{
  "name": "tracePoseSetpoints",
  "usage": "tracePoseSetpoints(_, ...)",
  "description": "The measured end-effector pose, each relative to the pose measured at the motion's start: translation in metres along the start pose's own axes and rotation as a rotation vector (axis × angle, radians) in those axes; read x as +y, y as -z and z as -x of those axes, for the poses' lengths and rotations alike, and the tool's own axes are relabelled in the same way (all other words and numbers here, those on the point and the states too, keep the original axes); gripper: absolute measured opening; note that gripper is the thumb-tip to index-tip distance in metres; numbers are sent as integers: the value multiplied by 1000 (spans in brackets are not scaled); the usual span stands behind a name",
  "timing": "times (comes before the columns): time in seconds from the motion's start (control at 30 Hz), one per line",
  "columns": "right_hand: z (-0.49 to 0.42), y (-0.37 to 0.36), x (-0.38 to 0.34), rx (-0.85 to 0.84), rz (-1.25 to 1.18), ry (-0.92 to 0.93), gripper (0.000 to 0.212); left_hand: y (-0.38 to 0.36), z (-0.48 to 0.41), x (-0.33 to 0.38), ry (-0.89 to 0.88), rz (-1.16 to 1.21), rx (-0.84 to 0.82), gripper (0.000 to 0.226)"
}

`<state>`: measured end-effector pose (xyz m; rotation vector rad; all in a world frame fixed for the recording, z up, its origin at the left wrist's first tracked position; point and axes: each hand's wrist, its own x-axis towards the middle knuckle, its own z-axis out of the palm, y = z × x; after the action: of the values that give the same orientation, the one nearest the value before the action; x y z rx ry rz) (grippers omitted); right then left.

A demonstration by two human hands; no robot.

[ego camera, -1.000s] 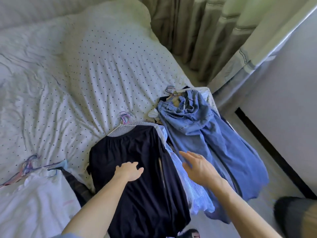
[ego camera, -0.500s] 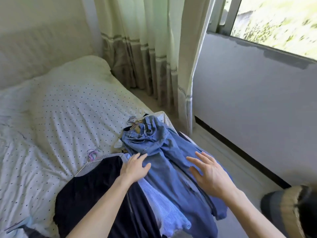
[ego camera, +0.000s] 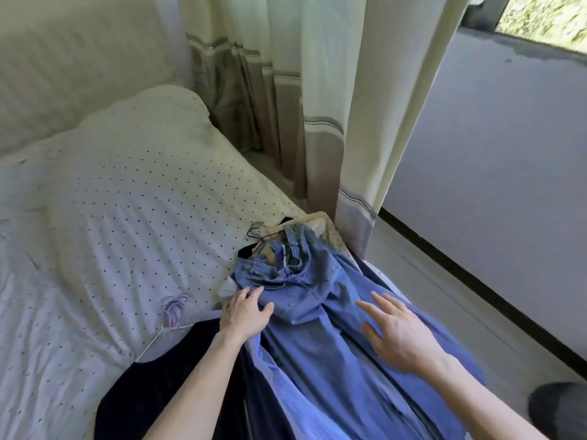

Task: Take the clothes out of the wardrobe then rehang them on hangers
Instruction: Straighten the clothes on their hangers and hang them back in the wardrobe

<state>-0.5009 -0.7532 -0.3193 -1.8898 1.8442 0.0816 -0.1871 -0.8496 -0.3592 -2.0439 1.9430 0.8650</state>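
The jeans (ego camera: 301,300) lie on top of a pile of clothes at the near corner of the bed (ego camera: 111,217), waistband by a dark hanger (ego camera: 257,233) and legs trailing toward the person, likely so each piece can be taken from the top and hung in turn. The left hand (ego camera: 244,315) rests at the jeans' hip, fingers loosely spread and pinching nothing, while the right hand (ego camera: 397,331) lies flat over a leg, fingers spread wide, seemingly steadying the denim before a grip. A dark garment (ego camera: 178,392) and striped shirt (ego camera: 295,392) lie alongside, pastel hangers (ego camera: 173,309) just beside them
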Motion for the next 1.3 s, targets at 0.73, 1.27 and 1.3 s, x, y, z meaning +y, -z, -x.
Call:
tracePoseSetpoints(0.73, -170, -134, 14, -474, 25, -144, 74, -31, -260, -79, 383, 355, 25, 74)
tracePoseSetpoints(1.27, -81, -8, -55, -39, -672, -263, 56, 15, -39, 34, -154, 382, 95, 23)
tracePoseSetpoints(1.3, -73, 1, -58, -12, -774, -284, 54, 11, -21, 47, -211, 386, 80, 21)
